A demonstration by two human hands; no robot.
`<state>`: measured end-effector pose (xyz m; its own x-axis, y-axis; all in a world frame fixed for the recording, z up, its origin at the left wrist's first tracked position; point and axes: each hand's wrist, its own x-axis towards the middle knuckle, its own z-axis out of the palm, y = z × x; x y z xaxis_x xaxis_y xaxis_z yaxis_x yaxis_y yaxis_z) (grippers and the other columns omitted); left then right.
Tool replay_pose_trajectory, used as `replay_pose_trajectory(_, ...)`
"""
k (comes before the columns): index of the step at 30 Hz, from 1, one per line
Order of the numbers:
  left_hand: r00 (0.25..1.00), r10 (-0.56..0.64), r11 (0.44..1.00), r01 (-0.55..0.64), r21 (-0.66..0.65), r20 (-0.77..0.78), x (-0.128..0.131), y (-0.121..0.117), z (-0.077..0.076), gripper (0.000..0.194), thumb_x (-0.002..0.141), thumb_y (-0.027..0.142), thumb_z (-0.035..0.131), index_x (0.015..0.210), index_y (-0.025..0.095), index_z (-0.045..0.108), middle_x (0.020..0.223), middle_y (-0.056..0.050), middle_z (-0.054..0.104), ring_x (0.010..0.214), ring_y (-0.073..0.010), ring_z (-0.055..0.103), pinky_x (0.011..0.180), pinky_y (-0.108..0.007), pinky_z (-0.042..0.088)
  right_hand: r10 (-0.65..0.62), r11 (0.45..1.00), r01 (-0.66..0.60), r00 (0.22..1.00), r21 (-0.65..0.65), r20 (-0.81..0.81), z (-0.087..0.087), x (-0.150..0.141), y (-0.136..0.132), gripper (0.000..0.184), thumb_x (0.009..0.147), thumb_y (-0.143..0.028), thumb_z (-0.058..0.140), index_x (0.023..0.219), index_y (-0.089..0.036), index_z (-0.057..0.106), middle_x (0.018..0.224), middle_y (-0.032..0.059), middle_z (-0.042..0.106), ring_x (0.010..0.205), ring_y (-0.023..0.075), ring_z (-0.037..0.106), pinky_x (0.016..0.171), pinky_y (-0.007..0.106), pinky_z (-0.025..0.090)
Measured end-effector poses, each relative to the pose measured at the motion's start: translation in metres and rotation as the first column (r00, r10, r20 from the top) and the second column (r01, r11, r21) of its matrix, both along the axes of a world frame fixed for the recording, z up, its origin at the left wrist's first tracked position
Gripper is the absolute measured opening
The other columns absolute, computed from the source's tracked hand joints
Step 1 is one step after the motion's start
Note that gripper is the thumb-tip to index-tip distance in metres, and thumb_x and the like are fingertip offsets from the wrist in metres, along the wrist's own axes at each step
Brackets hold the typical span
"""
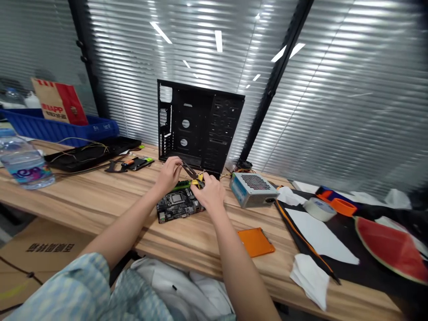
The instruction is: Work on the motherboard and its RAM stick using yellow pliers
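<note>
My right hand [211,192] is closed around the yellow handles of dark-jawed pliers [190,170]. The jaws point up and left towards my left hand [169,174], whose fingers are pinched together right at the tip; what they hold there is too small to tell. Both hands are just above a motherboard [177,206] lying flat on the wooden table, with a bare processor socket area and green memory slots. My right wrist hides part of the board's right side. Behind the hands stands an open black computer case [197,129].
A power supply [254,189] and an orange drive [257,242] lie to the right, with tape [320,209], tissues [310,278] and watermelon [391,247] beyond. On the left are a water bottle [26,162], a blue bin [63,131] and a black panel [90,154] with cables.
</note>
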<state>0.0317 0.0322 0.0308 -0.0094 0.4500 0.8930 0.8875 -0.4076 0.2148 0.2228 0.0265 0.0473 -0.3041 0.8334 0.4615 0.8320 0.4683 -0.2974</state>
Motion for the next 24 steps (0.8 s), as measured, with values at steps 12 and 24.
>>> replay_pose_trajectory(12, 0.994, 0.034, 0.995, -0.024, 0.101, -0.101, -0.006, 0.001, -0.004, 0.015, 0.096, 0.025, 0.038, 0.100, 0.018, 0.051, 0.101, -0.012, 0.061, 0.098, -0.0198, 0.057, 0.086, -0.036, 0.048, 0.038, 0.993, -0.035, 0.999, -0.108, 0.027, 0.005, 0.000, -0.003, 0.036, 0.081, -0.056, 0.050, 0.102, -0.028, 0.061, 0.098, 0.0023, 0.070, 0.092, 0.0226, 0.065, 0.073, 0.030, 0.044)
replay_pose_trajectory(24, 0.973, 0.088, 0.996, -0.080, 0.045, -0.214, -0.028, 0.007, -0.007, 0.022, 0.096, 0.029, 0.040, 0.098, 0.019, 0.059, 0.109, -0.013, 0.065, 0.104, -0.0216, 0.059, 0.087, -0.036, 0.044, 0.058, 0.984, -0.054, 0.998, -0.169, 0.018, -0.002, -0.001, -0.001, 0.042, 0.078, -0.062, 0.049, 0.100, -0.029, 0.064, 0.093, 0.0038, 0.072, 0.090, 0.0246, 0.065, 0.071, 0.031, 0.045)
